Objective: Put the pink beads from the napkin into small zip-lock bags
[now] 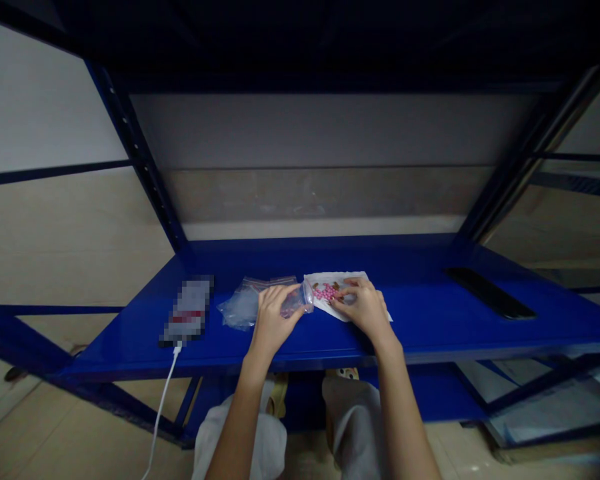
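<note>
Left hand (274,309): fingers wrapped round clear plastic cup (295,302), tipped, mouth facing right. Right hand (366,305): fingers bent, tips close together at small round pink pieces (325,291) on white paper sheet (340,276), blue metal shelf (405,257) beneath; whether piece is pinched, cannot tell. Best done: light fingertip pinch, cup steady, rim near paper's left edge.

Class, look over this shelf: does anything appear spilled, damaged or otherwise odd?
Nothing looks plainly spilled or damaged: the pink pieces lie loose, but on white paper, beside the left hand's tipped clear container. One oddity: blocky pixels cover most of the phone at left, hiding its details.
</note>
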{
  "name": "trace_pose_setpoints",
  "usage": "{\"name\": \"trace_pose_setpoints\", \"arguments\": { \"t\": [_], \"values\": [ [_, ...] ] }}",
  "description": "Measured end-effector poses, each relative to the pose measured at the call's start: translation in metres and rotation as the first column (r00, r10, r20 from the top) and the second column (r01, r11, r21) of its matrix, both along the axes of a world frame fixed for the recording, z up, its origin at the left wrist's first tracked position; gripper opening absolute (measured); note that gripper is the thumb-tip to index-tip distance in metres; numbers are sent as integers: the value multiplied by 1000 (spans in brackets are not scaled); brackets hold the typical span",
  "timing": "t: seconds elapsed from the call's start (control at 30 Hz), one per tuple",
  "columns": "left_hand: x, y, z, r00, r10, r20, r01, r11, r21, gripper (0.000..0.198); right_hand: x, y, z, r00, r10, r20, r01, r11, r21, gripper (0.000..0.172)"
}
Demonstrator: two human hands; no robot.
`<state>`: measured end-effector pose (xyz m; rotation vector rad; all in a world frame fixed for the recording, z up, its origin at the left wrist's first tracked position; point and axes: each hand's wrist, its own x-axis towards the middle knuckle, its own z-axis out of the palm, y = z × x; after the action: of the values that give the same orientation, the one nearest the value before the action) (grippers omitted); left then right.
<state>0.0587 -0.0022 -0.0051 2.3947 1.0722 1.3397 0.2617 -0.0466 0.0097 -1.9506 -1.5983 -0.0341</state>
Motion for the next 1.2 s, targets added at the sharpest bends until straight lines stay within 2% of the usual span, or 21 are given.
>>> {"name": "trace_pose_setpoints", "arguments": {
  "t": [0.17, 0.27, 0.37, 0.43, 0.5, 0.57, 0.63, 0.7, 0.93, 1.07, 1.2],
  "values": [
    [0, -1, 2, 1000, -1, 11, 1, 1000, -3, 34, -4, 2, 3, 1000, -1, -13, 2, 999, 53, 12],
    [0, -2, 3, 1000, -9, 13, 9, 1000, -3, 34, 0, -2, 7, 997, -70, -28, 73, 991, 115, 14],
    [0, -2, 4, 1000, -18, 6, 18, 1000, 2, 35, 8, -6, 6, 984, -179, 5, 178, 980, 93, 14],
    [0, -3, 4, 1000, -21, 2, 21, 1000, 7, 35, 14, -7, 3, 981, -192, 29, 191, 980, 54, 14],
    [0, -2, 4, 1000, -18, 2, 18, 1000, 10, 35, 19, -7, 0, 990, -138, 31, 137, 990, 46, 16],
    [0, -2, 3, 1000, -8, 7, 8, 1000, 16, 35, 21, -7, -2, 999, -26, 21, 25, 998, 57, 17],
    [0, -1, 2, 1000, 0, 11, 0, 1000, 27, 35, 22, -7, -3, 995, 94, 18, -95, 994, 48, 14],
    [0, 0, 2, 1000, -2, 13, 1, 999, 40, 36, 22, -7, -2, 988, 150, 22, -150, 988, 18, 10],
    [-1, 1, 0, 1000, -3, 23, 2, 997, 72, 36, 23, -5, -7, 991, 137, 8, -137, 990, -24, 8],
    [-1, 1, 0, 1000, -3, 23, 1, 997, 74, 37, 24, -3, -7, 987, 157, 11, -158, 987, 12, 7],
    [-1, -1, 2, 1000, -1, 20, 0, 998, 59, 36, 18, -5, 5, 985, 175, 3, -174, 980, 98, 10]
  ]
}}
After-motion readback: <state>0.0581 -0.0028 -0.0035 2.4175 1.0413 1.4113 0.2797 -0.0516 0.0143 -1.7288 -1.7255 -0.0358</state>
